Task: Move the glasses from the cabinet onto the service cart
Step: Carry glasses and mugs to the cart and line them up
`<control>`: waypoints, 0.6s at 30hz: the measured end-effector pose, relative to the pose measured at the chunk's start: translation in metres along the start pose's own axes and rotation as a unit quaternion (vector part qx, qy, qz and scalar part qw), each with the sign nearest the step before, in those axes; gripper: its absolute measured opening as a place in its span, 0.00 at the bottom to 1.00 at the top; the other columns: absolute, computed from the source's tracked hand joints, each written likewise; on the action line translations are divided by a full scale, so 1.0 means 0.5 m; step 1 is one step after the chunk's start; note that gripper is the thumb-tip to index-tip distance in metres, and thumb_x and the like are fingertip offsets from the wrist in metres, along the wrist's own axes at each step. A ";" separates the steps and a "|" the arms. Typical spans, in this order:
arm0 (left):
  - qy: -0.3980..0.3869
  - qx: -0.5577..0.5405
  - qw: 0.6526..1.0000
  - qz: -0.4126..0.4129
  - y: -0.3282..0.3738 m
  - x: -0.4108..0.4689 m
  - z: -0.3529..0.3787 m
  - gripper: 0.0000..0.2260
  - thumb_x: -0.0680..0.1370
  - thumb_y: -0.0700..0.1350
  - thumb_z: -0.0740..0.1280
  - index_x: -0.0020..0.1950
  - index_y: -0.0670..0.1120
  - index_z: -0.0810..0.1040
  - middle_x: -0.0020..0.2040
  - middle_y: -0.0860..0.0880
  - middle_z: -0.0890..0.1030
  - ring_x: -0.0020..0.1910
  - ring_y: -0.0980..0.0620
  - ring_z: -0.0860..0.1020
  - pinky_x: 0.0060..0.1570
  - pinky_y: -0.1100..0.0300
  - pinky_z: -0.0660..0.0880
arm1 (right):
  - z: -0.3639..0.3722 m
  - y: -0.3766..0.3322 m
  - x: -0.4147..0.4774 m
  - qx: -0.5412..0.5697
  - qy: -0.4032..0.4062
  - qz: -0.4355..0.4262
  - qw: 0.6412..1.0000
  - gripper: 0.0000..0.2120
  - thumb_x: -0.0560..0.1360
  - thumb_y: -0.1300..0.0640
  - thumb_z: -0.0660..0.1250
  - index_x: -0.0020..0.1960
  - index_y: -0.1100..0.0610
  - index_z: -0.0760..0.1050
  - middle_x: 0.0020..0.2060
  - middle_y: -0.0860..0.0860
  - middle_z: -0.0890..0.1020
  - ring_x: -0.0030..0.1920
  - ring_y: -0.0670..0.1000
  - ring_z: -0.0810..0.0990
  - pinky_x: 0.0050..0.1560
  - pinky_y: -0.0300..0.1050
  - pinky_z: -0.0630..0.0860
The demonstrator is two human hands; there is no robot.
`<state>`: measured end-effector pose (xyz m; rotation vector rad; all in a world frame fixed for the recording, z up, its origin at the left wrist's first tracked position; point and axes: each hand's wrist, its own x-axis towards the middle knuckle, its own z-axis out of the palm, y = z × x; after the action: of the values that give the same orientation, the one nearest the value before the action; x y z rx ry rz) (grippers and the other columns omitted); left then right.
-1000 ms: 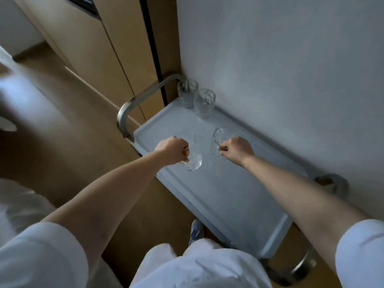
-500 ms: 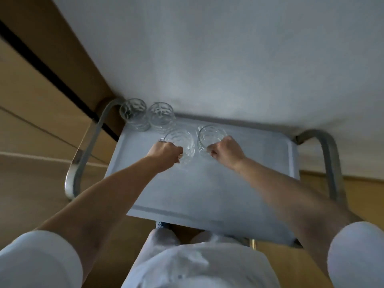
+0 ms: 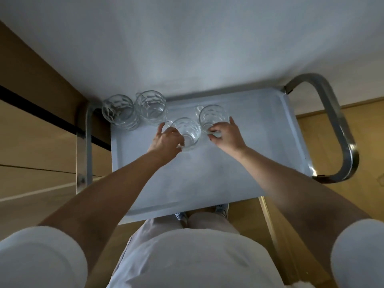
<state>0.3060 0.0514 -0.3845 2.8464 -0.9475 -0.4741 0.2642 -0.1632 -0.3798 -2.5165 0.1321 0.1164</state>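
As we lean over the service cart (image 3: 228,179), its pale tray top fills the middle of the view, set against a white wall (image 3: 187,48), with a metal handle (image 3: 340,129) curving round its right end. Our left grip (image 3: 166,140) grasps the near side of the left glass (image 3: 188,130), thumb and lower fingers curled on it and the forefinger sticking out straight. Our right grip (image 3: 226,134) has its fingers curled against the near wall of the right glass (image 3: 213,115), thumb raised beside the rim. Both glasses seem to stand upright on the tray toward its far edge, just beside each other. A corner glass (image 3: 119,114) and its neighbour (image 3: 151,108) stand close together at the far left.

We judge the risk to lie in letting go. A finger dragged across a rim could tip a glass, and a nudge on the smooth tray could knock it into the others and chip them.

Half a second ago both grips were tight fists and the held pair sat closer to the corner pair. Now the right glass stands further right, and a forefinger and a thumb have lifted.
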 end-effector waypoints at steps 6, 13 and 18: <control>0.103 -0.256 0.961 -0.013 -0.001 -0.015 0.002 0.18 0.70 0.50 0.75 0.57 0.46 0.80 0.63 0.50 0.77 0.68 0.50 0.69 0.67 0.57 0.63 | 0.015 -0.013 -0.020 0.050 0.122 -0.001 0.991 0.06 0.67 0.62 0.75 0.45 0.61 0.84 0.43 0.53 0.85 0.55 0.59 0.80 0.56 0.40 0.67; 0.132 -0.340 0.915 -0.170 0.017 -0.006 -0.007 0.47 0.64 0.57 0.78 0.75 0.46 0.57 0.74 0.48 0.57 0.74 0.47 0.54 0.74 0.50 0.55 | 0.001 0.002 -0.007 0.061 0.156 0.039 0.985 0.23 0.68 0.57 0.75 0.62 0.60 0.76 0.61 0.56 0.78 0.66 0.60 0.72 0.66 0.47 0.67; 0.107 -0.362 0.897 -0.229 0.052 -0.011 0.036 0.53 0.63 0.56 0.79 0.77 0.46 0.50 0.76 0.46 0.52 0.75 0.44 0.53 0.73 0.45 0.57 | -0.004 0.010 0.026 0.110 0.017 0.056 0.992 0.43 0.69 0.51 0.75 0.76 0.56 0.56 0.75 0.56 0.58 0.74 0.51 0.58 0.68 0.35 0.55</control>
<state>0.2811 0.0341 -0.3951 2.3163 -0.0081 -0.4190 0.2766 -0.1693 -0.3824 -2.2922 0.2846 0.0986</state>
